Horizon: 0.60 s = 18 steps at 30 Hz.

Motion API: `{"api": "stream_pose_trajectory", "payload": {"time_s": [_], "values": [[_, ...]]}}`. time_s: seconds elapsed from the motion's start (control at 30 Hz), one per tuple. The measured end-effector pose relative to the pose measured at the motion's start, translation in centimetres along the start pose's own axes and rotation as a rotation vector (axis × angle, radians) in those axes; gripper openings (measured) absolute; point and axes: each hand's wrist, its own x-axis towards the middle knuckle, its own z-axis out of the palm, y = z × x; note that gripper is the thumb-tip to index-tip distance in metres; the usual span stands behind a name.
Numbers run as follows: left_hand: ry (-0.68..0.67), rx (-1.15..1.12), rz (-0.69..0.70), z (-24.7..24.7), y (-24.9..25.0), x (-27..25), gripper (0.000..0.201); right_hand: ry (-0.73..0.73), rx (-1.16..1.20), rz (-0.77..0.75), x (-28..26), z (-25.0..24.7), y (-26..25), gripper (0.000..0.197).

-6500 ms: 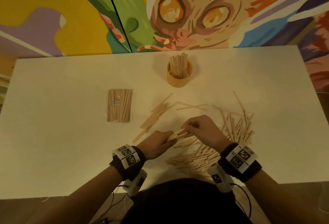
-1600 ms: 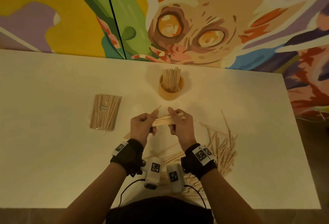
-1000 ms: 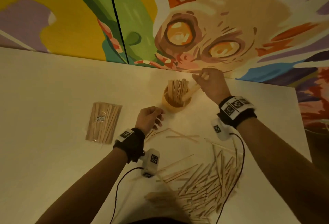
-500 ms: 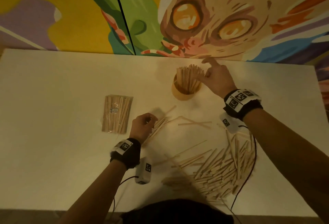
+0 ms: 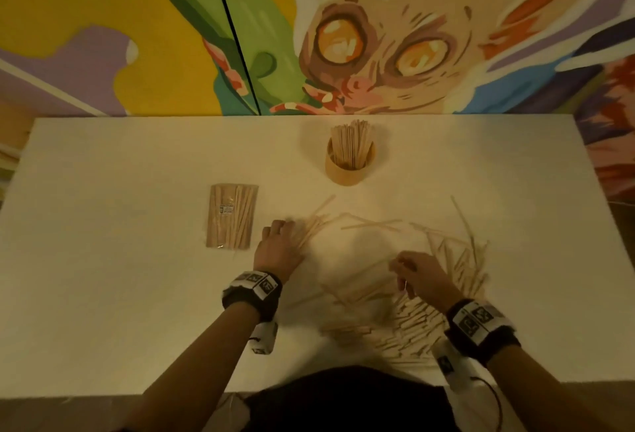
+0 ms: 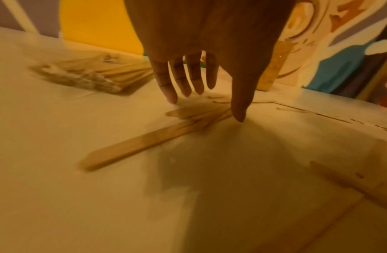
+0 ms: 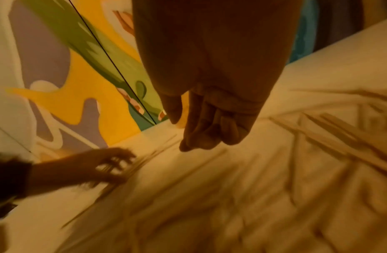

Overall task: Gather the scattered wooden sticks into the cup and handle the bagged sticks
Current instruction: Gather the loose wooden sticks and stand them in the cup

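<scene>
The wooden cup (image 5: pixel 349 170) stands at the back middle of the white table, packed with upright sticks. The clear bag of sticks (image 5: pixel 232 220) lies flat at the left, also blurred in the left wrist view (image 6: pixel 86 73). My left hand (image 5: pixel 275 230) reaches down with straight, spread fingers (image 6: pixel 173 92) and touches a small fan of loose sticks (image 6: pixel 144 142) just right of the bag. My right hand (image 5: pixel 400 268) hovers over the big scattered pile of sticks (image 5: pixel 422 314), its fingers (image 7: pixel 205 133) loosely curled with nothing in them.
A few single sticks (image 5: pixel 371 225) lie between the cup and the pile. A painted wall (image 5: pixel 343 36) rises right behind the table's far edge. The near table edge (image 5: pixel 103 394) runs in front of my body.
My right hand has left the cup, which now holds more sticks, and come back down over the big pile. My left hand has stayed at the small fan of sticks beside the bag.
</scene>
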Motion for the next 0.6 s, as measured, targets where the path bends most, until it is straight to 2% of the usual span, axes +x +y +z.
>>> {"api": "stream_pose_trajectory", "payload": {"time_s": [0.13,0.27,0.4,0.53,0.6], "values": [[-0.037,0.03,0.026,-0.6,2.0,2.4,0.08,-0.082,-0.026,0.112,-3.2,2.5,3.0,0.024],[-0.076,0.106,0.05,-1.2,2.6,3.6,0.059,-0.087,0.002,0.151,-5.1,3.3,4.1,0.028],[-0.038,0.103,0.038,-1.9,3.7,4.5,0.042,-0.052,0.028,0.134,-5.9,3.5,4.3,0.029],[-0.214,0.255,-0.009,-3.3,4.4,5.1,0.062,-0.045,0.044,0.161,-6.1,3.4,4.4,0.027],[-0.255,0.311,-0.031,-3.2,3.9,4.5,0.066,-0.019,0.066,0.171,-6.2,3.2,4.5,0.026]]}}
